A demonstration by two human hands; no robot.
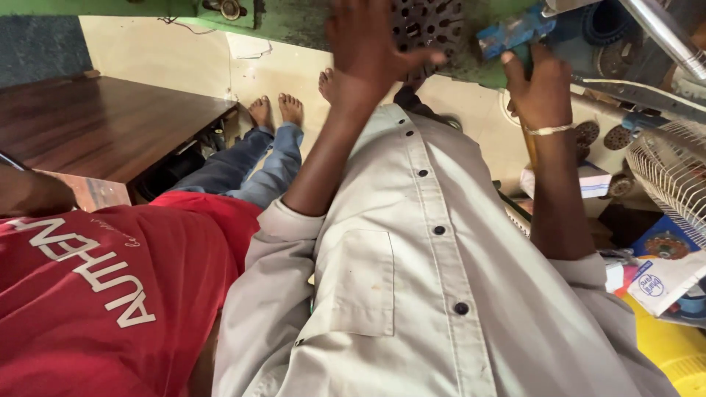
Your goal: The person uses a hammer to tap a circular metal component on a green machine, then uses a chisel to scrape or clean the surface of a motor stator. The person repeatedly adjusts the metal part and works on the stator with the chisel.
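Down at the far left we are looking past a dark wooden table (95, 125), and beside us a co-worker in a red shirt (110, 294) and jeans is stretching bare feet (276, 110) out over the pale floor (184, 66). Moving across, our left hand (368, 51) is reaching up with its fingers spread and the palm laid flat on a dark perforated metal disc (426, 26) — pressing rather than pinching, thumb sticking out toward the right. That disc is sitting against the green machine frame (294, 22), directly under and just right of the left palm, so the left hand is the nearer one to it. Further right, our right hand (540, 88), a pale band at its wrist, is curling closed around a blue tool (515, 33); the tool's long axis is running leftward toward the disc, its end close beside the disc's rim — we cannot tell whether they are touching. At the far right edge a white wire fan guard (673, 180) and some printed boxes (665, 276) are lying about.
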